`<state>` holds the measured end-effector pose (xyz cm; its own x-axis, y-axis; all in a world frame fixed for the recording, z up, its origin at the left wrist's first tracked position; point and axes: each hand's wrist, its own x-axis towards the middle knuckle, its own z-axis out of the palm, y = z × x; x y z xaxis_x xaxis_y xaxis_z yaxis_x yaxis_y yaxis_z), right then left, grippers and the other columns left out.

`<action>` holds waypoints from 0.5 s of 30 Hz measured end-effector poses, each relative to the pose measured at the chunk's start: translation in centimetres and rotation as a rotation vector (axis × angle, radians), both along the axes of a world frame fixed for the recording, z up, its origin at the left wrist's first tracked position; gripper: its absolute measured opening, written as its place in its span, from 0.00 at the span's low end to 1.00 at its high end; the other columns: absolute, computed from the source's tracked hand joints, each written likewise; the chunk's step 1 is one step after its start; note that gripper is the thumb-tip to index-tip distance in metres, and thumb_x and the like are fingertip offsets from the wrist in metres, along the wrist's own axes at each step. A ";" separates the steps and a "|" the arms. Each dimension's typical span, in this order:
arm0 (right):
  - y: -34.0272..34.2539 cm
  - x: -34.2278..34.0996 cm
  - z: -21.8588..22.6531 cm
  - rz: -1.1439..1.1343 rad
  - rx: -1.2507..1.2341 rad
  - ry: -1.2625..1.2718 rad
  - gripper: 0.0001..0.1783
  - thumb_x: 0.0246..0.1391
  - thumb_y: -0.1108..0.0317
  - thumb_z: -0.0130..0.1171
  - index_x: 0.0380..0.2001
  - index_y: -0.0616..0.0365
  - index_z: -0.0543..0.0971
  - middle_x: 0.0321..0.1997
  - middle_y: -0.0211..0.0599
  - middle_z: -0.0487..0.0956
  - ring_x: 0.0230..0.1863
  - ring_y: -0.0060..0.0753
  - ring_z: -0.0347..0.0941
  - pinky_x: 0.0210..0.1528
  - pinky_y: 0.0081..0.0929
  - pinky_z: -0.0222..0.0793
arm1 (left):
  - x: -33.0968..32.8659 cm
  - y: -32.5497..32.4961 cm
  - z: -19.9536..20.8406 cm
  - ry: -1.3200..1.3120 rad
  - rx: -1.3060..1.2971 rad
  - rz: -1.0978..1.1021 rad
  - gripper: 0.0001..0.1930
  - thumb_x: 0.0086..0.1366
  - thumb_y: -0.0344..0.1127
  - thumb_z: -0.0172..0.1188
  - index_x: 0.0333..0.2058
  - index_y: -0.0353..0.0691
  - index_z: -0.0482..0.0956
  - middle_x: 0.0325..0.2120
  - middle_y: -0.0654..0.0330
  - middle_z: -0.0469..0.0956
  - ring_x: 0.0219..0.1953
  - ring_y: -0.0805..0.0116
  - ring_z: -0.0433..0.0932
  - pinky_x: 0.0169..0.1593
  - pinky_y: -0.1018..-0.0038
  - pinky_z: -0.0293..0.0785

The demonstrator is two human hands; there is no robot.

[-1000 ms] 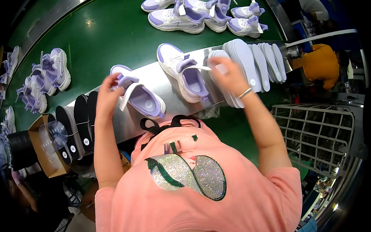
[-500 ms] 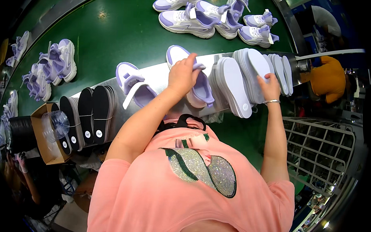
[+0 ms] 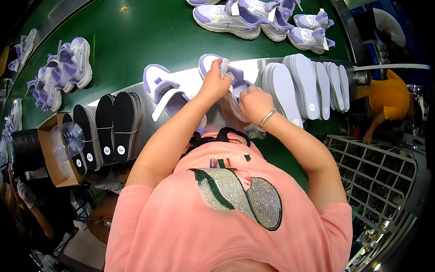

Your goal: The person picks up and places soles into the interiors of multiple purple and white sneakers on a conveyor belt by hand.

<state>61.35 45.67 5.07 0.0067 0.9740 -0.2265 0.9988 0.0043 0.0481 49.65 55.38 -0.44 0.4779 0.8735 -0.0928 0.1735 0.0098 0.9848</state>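
A white and lavender sneaker (image 3: 208, 62) lies on the metal ledge in front of me, toe pointing away. My left hand (image 3: 215, 83) is closed on its tongue and pull strap. At the opening near the heel, my right hand (image 3: 256, 104) is curled, its fingertips reaching inside; what they hold, if anything, is hidden. A matching sneaker (image 3: 157, 83) with a white strap sits untouched to the left. Just right of my right hand stand stacks of white insoles (image 3: 282, 90), the nearer ones leaning in rows along the ledge.
Bundled black insoles (image 3: 125, 125) and a cardboard box (image 3: 49, 147) with clear plastic are at the left. More sneakers (image 3: 227, 19) stand on the green belt (image 3: 144, 32) beyond. A wire rack (image 3: 369, 177) is at the lower right; a person in orange (image 3: 390, 96) is behind it.
My right hand has left the white insole stack and moved left to the sneaker's opening. The lifted top insole no longer shows above its stack. My left hand stays at the sneaker.
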 end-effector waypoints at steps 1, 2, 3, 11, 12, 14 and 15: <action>-0.2 -0.1 0.3 0.017 0.000 -0.047 0.15 0.40 0.57 0.53 0.26 0.57 0.76 0.26 0.41 0.73 0.31 0.42 0.72 0.31 0.36 0.66 | 0.0 -0.1 -0.2 -0.019 0.013 0.000 0.26 0.49 0.31 0.48 0.49 0.32 0.57 0.34 0.37 0.72 0.38 0.44 0.72 0.43 0.61 0.67; -0.2 -0.2 0.7 0.045 0.001 -0.092 0.15 0.39 0.56 0.54 0.27 0.56 0.76 0.27 0.40 0.73 0.34 0.42 0.72 0.32 0.37 0.66 | 0.0 -0.2 -0.7 -0.036 0.028 0.012 0.26 0.49 0.30 0.48 0.49 0.32 0.57 0.35 0.37 0.71 0.39 0.44 0.72 0.44 0.61 0.66; -0.8 -0.5 2.6 0.048 -0.058 -0.079 0.16 0.39 0.56 0.54 0.28 0.56 0.75 0.30 0.40 0.72 0.35 0.42 0.71 0.34 0.39 0.65 | 0.0 -0.5 -0.9 -0.054 0.038 0.018 0.25 0.50 0.30 0.49 0.49 0.32 0.57 0.35 0.37 0.71 0.39 0.43 0.72 0.44 0.61 0.66; -1.7 0.3 5.3 0.103 -0.142 -0.122 0.10 0.36 0.64 0.55 0.23 0.58 0.75 0.26 0.40 0.74 0.31 0.41 0.72 0.29 0.33 0.69 | 0.3 -0.6 -0.1 0.058 0.085 0.061 0.22 0.54 0.32 0.49 0.48 0.34 0.58 0.34 0.38 0.72 0.38 0.41 0.72 0.42 0.59 0.67; -1.4 -0.1 4.3 0.139 -0.124 -0.130 0.09 0.36 0.65 0.55 0.23 0.58 0.75 0.26 0.41 0.74 0.30 0.41 0.73 0.30 0.32 0.70 | 0.4 -0.6 -0.1 0.061 0.089 0.059 0.22 0.54 0.32 0.50 0.47 0.34 0.58 0.34 0.38 0.72 0.38 0.41 0.72 0.42 0.59 0.67; -0.6 -0.1 1.8 0.174 -0.104 -0.135 0.08 0.36 0.68 0.54 0.23 0.58 0.76 0.28 0.42 0.75 0.30 0.41 0.73 0.31 0.32 0.70 | 0.6 -0.6 0.0 0.056 0.084 0.056 0.22 0.54 0.32 0.50 0.47 0.34 0.58 0.33 0.39 0.73 0.38 0.42 0.72 0.42 0.59 0.67; 0.1 0.2 0.1 0.177 -0.102 -0.130 0.08 0.36 0.68 0.54 0.24 0.58 0.76 0.28 0.42 0.75 0.30 0.41 0.73 0.31 0.32 0.70 | 0.6 -0.7 0.0 0.057 0.082 0.057 0.22 0.54 0.32 0.50 0.47 0.34 0.58 0.33 0.39 0.73 0.38 0.42 0.72 0.42 0.59 0.67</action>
